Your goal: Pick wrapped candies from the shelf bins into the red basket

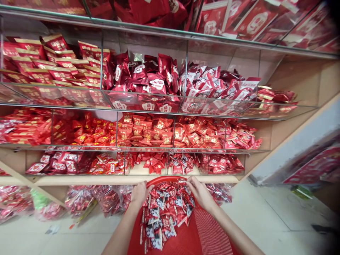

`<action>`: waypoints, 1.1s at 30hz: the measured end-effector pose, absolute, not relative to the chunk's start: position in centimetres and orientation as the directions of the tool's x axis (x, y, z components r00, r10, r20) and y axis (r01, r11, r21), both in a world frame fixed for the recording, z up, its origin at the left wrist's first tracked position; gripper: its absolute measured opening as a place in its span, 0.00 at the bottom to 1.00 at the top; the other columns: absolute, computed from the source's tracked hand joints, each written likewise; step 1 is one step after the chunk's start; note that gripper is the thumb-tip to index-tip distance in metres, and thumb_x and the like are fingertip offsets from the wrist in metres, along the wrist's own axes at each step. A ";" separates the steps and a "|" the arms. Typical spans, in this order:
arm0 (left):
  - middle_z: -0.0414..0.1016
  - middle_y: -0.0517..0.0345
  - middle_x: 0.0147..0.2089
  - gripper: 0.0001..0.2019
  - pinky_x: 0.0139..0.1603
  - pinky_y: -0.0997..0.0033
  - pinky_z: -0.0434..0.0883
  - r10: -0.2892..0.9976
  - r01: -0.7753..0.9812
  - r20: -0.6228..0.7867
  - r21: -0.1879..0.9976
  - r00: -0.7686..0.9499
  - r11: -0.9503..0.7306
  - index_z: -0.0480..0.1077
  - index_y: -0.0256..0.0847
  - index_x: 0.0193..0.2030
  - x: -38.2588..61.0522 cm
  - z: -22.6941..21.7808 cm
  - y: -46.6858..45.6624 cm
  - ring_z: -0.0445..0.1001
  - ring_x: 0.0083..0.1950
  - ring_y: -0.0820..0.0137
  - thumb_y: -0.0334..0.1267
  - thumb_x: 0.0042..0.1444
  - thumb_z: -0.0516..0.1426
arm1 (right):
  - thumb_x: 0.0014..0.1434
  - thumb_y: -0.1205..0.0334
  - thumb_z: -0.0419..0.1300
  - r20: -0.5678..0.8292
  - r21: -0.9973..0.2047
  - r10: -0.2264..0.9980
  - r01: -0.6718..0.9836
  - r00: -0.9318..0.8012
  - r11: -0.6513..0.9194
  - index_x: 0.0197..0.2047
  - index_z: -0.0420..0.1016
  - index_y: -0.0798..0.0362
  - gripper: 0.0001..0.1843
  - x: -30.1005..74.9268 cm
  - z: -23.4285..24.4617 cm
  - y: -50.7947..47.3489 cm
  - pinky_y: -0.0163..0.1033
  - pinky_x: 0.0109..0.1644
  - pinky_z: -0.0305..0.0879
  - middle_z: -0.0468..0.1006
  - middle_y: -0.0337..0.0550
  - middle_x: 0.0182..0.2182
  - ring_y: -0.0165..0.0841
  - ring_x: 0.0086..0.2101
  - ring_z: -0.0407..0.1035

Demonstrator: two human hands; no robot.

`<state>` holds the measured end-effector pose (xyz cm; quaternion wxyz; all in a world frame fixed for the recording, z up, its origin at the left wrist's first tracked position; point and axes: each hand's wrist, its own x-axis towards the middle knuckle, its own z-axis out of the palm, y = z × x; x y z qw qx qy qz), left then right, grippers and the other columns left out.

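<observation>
Both forearms reach forward from the bottom of the view, angled in toward each other, and hold a red plastic basket (212,233) out in front at a tilt. The left hand (138,194) sits at the basket's far rim, its fingers (143,185) curled over the edge in what looks like a firm grip. The right hand (200,194) lies further along the same rim, with its fingers (190,181) bent down onto the pile; whether they pinch a packet or only rest there, I cannot tell.

Small red and white candy packets (166,216) lie heaped inside the basket, between the hands and up against the far rim. Directly ahead, a wooden shelf unit (79,180) stands just past the basket, carrying clear bins (148,102) in tiers, packed with red packets and boxes. Bulging clear bags of red packets (106,200) sit on the floor beneath the lowest shelf, just beyond the basket. Pale floor tiles (255,216) spread to the right.
</observation>
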<state>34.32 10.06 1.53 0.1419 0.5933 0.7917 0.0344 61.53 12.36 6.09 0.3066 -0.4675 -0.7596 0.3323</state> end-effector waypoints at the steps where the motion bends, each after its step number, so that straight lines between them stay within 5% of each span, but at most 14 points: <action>1: 0.76 0.45 0.39 0.27 0.41 0.67 0.68 0.948 0.929 -0.187 0.221 -0.257 0.295 0.68 0.39 0.45 34.4 1.6 10.0 0.74 0.42 0.62 0.57 0.56 0.41 | 0.61 0.50 0.44 0.162 -0.798 0.906 0.488 -0.391 0.353 0.35 0.61 0.50 0.14 61.4 5.8 12.8 0.33 0.36 0.61 0.70 0.38 0.26 0.30 0.29 0.67; 8: 0.76 0.44 0.39 0.26 0.40 0.66 0.68 0.952 0.936 -0.166 0.205 -0.256 0.287 0.67 0.39 0.45 34.3 1.3 10.1 0.75 0.42 0.60 0.58 0.56 0.42 | 0.62 0.52 0.42 0.144 -0.802 0.863 0.454 -0.484 0.388 0.35 0.59 0.50 0.12 60.8 3.5 15.2 0.33 0.32 0.60 0.67 0.34 0.23 0.28 0.26 0.66; 18: 0.75 0.43 0.42 0.25 0.44 0.66 0.67 0.931 0.921 -0.230 0.206 -0.282 0.330 0.66 0.39 0.48 34.7 2.2 9.7 0.73 0.45 0.62 0.56 0.56 0.43 | 0.60 0.62 0.45 0.208 -0.440 0.780 0.656 -0.591 0.614 0.33 0.62 0.50 0.07 61.7 4.6 15.1 0.37 0.40 0.59 0.68 0.41 0.33 0.32 0.35 0.63; 33: 0.76 0.45 0.39 0.27 0.40 0.67 0.68 0.953 0.928 -0.150 0.229 -0.264 0.293 0.68 0.38 0.44 34.1 0.4 10.0 0.75 0.42 0.61 0.58 0.55 0.42 | 0.59 0.66 0.44 0.210 -0.451 0.788 0.658 -0.579 0.603 0.31 0.65 0.51 0.10 61.6 3.6 15.2 0.38 0.40 0.60 0.69 0.41 0.31 0.33 0.35 0.63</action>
